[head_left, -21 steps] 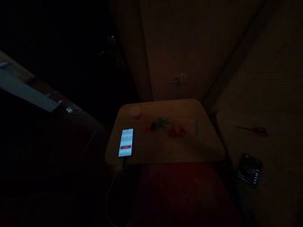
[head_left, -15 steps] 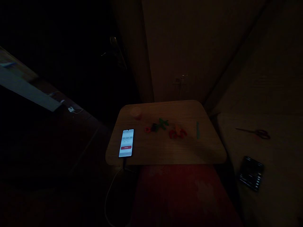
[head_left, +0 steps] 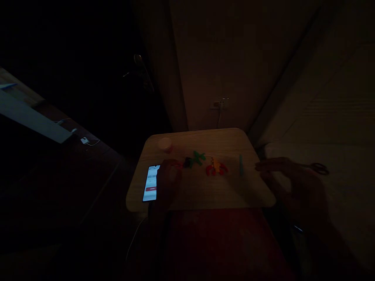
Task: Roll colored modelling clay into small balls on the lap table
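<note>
In dim light, my left hand (head_left: 169, 179) reaches over the small table (head_left: 205, 195), partly covering a lit phone (head_left: 150, 187). Its fingertips are at a small red piece (head_left: 178, 165); whether they grip it is too dark to see. Beside that piece are a dark lump (head_left: 186, 162) and a green branching piece (head_left: 198, 158). An orange piece (head_left: 216, 165) with red curved parts (head_left: 224, 168) lies farther right, then a thin teal stick (head_left: 241, 164). My right hand (head_left: 301, 187) hovers at the table's right edge, fingers stretched out and thumb apart, holding nothing visible.
A small round tub (head_left: 165, 144) stands at the table's back left. Scissors (head_left: 319, 168) lie on the pale surface to the right, partly behind my right hand. A wall socket (head_left: 219, 103) with a plugged-in cord is behind the table. Red cloth (head_left: 219, 242) lies in front.
Both my hands have come into view, the left over the phone and red piece, the right from the lower right. The view has shifted slightly.
</note>
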Tool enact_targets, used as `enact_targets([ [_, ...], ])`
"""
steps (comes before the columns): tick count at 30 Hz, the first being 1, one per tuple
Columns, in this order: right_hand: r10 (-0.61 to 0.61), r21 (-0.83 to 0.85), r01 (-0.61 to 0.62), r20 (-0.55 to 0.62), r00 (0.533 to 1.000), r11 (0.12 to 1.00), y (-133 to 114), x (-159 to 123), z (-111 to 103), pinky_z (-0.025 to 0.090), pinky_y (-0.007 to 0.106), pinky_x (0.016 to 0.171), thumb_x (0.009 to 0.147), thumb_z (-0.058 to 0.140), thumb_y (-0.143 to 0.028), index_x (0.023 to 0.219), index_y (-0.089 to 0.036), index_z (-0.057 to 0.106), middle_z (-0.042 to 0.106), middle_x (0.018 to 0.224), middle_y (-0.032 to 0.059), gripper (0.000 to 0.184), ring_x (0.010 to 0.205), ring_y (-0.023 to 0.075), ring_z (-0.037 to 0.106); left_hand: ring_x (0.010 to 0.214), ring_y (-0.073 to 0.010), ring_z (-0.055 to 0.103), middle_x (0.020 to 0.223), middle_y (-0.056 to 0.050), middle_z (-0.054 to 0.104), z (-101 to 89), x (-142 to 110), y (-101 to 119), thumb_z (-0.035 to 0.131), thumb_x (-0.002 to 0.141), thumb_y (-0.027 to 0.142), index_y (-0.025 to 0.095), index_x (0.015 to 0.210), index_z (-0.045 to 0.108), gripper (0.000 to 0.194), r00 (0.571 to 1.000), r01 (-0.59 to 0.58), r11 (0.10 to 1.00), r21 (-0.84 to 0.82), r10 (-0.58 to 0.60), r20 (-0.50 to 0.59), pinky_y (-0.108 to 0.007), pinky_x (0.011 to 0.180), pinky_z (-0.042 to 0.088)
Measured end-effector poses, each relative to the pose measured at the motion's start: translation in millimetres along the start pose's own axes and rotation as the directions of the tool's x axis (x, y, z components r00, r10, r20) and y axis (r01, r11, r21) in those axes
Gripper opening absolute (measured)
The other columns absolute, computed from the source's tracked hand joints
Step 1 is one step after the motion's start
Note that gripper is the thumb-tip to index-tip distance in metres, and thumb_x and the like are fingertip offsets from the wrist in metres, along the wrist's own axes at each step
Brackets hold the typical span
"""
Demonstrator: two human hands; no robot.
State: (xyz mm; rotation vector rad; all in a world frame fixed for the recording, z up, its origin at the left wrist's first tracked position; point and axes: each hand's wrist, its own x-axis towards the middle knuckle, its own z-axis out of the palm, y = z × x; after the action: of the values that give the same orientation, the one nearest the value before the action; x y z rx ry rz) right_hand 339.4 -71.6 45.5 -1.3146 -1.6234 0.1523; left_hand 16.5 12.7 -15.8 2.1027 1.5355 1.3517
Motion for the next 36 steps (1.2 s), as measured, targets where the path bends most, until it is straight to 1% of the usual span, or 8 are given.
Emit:
enact_targets([
  [4, 0.007, -0.022, -0.004, 0.134, 0.991, 1.0, 28.8, -0.6, 37.9, 0.055, 0.042, 0.085, 0.097, 0.063, -0.028, 0.099, -0.024, 0.074, 0.077, 0.101, 0.0069, 0.012, 0.095, 0.0261, 0.072, 0.112, -0.0309, 0.062, 0.12, -0.011, 0.069, 46.6, 11.1, -15.1, 0.066, 0.089, 0.023, 0.021, 0.11, 0.066, 0.022, 0.986, -0.045, 0.973, 0.225, 0.007, 0.165, -0.047, 0.1, 0.048],
  [8, -0.032, -0.024, 0.038, 0.238, 0.971, 0.999, 49.5, 8.1, 84.2, 0.053, 0.043, 0.087, 0.097, 0.058, -0.024, 0.101, -0.02, 0.074, 0.078, 0.101, 0.0093, 0.017, 0.095, 0.0272, 0.07, 0.118, -0.0355, 0.059, 0.126, -0.016, 0.066, 68.9, 15.3, -31.8, 0.07, 0.084, 0.023, 0.018, 0.121, 0.062, 0.038, 0.975, -0.031, 0.953, 0.303, -0.038, 0.218, -0.052, 0.103, 0.046],
  [13, -0.062, -0.127, 0.132, 0.448, 0.892, 0.983, 45.4, 32.7, 141.6, 0.049, 0.042, 0.093, 0.09, 0.061, -0.014, 0.112, -0.018, 0.074, 0.077, 0.114, 0.0118, 0.026, 0.105, 0.0288, 0.066, 0.113, -0.0321, 0.061, 0.122, -0.014, 0.068, 74.8, 9.0, -45.2, 0.063, 0.087, 0.018, 0.02, 0.124, 0.061, 0.037, 0.982, 0.011, 0.979, 0.203, -0.048, 0.182, -0.05, 0.1, 0.048],
  [19, -0.14, -0.217, 0.325, 0.595, 0.792, 0.92, 28.9, 52.2, 192.9, 0.041, 0.042, 0.098, 0.1, 0.057, -0.02, 0.126, -0.02, 0.07, 0.072, 0.128, 0.0133, 0.028, 0.118, 0.0291, 0.059, 0.106, -0.0282, 0.064, 0.114, -0.01, 0.069, 79.4, 4.6, -54.8, 0.073, 0.084, 0.029, 0.022, 0.118, 0.063, 0.037, 0.977, 0.094, 0.993, -0.066, -0.079, 0.199, -0.047, 0.097, 0.052],
  [23, -0.1, -0.222, 0.285, 0.6, 0.794, 0.933, 32.7, 52.0, 193.1, 0.038, 0.042, 0.096, 0.099, 0.064, -0.027, 0.112, -0.02, 0.074, 0.076, 0.115, 0.0116, 0.018, 0.111, 0.0285, 0.062, 0.104, -0.0243, 0.067, 0.114, -0.009, 0.068, 77.5, 1.5, -53.9, 0.077, 0.079, 0.024, 0.022, 0.118, 0.062, 0.043, 0.963, 0.215, 0.94, -0.266, -0.158, 0.221, -0.041, 0.094, 0.056],
  [29, -0.201, -0.075, 0.287, 0.546, 0.813, 0.955, 46.2, 49.6, 168.2, 0.04, 0.042, 0.093, 0.095, 0.065, -0.02, 0.107, -0.022, 0.074, 0.077, 0.107, 0.0088, 0.015, 0.104, 0.0278, 0.06, 0.101, -0.0217, 0.068, 0.112, -0.007, 0.068, 66.0, 1.3, -39.3, 0.074, 0.08, 0.022, 0.022, 0.114, 0.063, 0.036, 0.932, 0.292, 0.865, -0.408, -0.161, 0.326, -0.035, 0.088, 0.057],
  [32, -0.192, -0.042, 0.244, 0.494, 0.848, 0.969, 55.9, 54.0, 153.6, 0.043, 0.039, 0.085, 0.093, 0.061, -0.016, 0.104, -0.019, 0.073, 0.076, 0.099, 0.01, 0.016, 0.095, 0.0272, 0.06, 0.101, -0.0211, 0.067, 0.112, -0.007, 0.067, 62.0, 2.6, -38.6, 0.07, 0.081, 0.022, 0.022, 0.114, 0.063, 0.033, 0.937, 0.307, 0.85, -0.428, -0.191, 0.292, -0.034, 0.089, 0.057],
  [36, -0.13, -0.016, 0.145, 0.364, 0.922, 0.989, 66.7, 59.0, 141.0, 0.048, 0.041, 0.087, 0.095, 0.057, -0.021, 0.106, -0.02, 0.072, 0.075, 0.104, 0.0114, 0.019, 0.097, 0.0285, 0.062, 0.102, -0.0207, 0.064, 0.11, -0.008, 0.065, 63.7, 5.0, -42.2, 0.061, 0.086, 0.023, 0.022, 0.112, 0.061, 0.026, 0.962, 0.247, 0.891, -0.381, -0.176, 0.211, -0.035, 0.092, 0.055],
])
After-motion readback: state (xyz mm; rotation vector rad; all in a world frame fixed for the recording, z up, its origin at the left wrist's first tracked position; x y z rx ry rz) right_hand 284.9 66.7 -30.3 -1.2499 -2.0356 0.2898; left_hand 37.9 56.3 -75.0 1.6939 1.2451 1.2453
